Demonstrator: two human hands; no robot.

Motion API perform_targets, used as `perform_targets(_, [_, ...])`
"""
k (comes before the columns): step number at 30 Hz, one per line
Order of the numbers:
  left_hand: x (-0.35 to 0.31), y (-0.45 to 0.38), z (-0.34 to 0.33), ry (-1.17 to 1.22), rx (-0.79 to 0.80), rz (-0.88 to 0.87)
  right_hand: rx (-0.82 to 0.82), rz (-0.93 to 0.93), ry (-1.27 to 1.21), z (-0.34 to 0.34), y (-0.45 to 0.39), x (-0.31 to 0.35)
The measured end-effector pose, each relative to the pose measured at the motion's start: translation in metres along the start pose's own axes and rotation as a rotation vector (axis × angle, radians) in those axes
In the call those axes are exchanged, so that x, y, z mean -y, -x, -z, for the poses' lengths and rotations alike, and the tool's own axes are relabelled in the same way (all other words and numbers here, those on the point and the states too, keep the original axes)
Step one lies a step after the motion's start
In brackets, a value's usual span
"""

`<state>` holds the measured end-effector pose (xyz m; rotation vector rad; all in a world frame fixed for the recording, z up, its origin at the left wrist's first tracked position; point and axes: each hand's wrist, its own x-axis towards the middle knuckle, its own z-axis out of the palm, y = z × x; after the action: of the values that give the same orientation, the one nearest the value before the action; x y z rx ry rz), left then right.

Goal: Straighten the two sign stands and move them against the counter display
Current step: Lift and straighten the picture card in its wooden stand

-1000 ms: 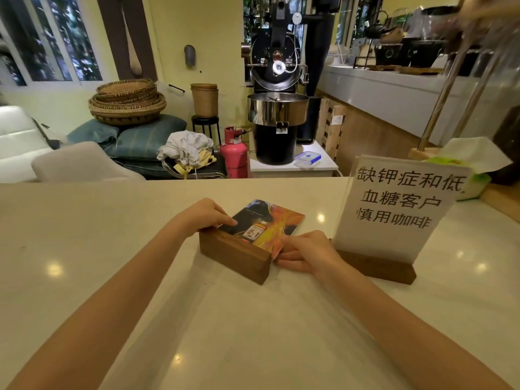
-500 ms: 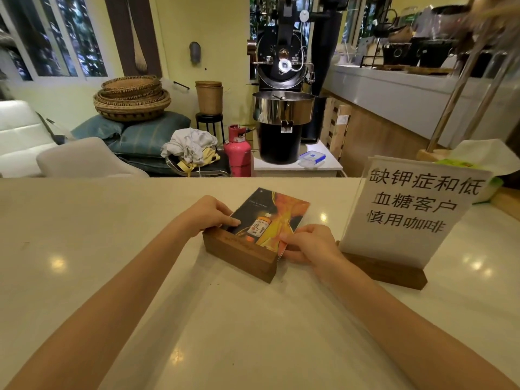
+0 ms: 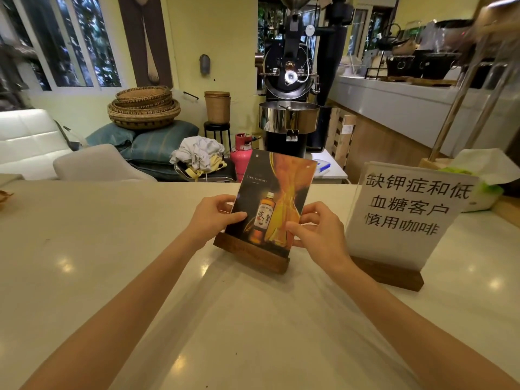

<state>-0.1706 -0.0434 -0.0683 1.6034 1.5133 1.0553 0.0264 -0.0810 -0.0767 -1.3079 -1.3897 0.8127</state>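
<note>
At the centre of the frame, you hold the whisky sign stand upright between both hands, its dark wooden base resting on the pale tabletop. Your left hand has its grip closed on the left edge of the picture panel, thumb across the front and fingers behind. Your right hand is pinched on the lower right edge in the same way, thumb on the printed face. The panel leans slightly toward the upper right of the frame and shows a bottle against orange cloth.

Just to the right of it stands the white text sign stand, upright in its own wooden base, untouched by either hand and a little apart from your right wrist. Behind that sign, at the right edge of the frame, a tissue box sits beside a wooden rack leg. Beyond the tabletop's far edge, in the upper centre, a black coffee roaster stands on the floor area.
</note>
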Motion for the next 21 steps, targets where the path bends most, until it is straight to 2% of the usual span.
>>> perform_targets(8, [0.007, 0.026, 0.001, 0.008, -0.108, -0.111, 0.009, 0.215, 0.101, 0.002, 0.024, 0.002])
perform_targets(13, [0.014, 0.037, 0.003, -0.036, -0.147, -0.106, -0.018, 0.302, 0.191, -0.002, 0.035, 0.0])
perform_targets(21, [0.014, 0.052, 0.001, -0.056, -0.167, -0.108, -0.016, 0.336, 0.193, -0.006, 0.042, -0.002])
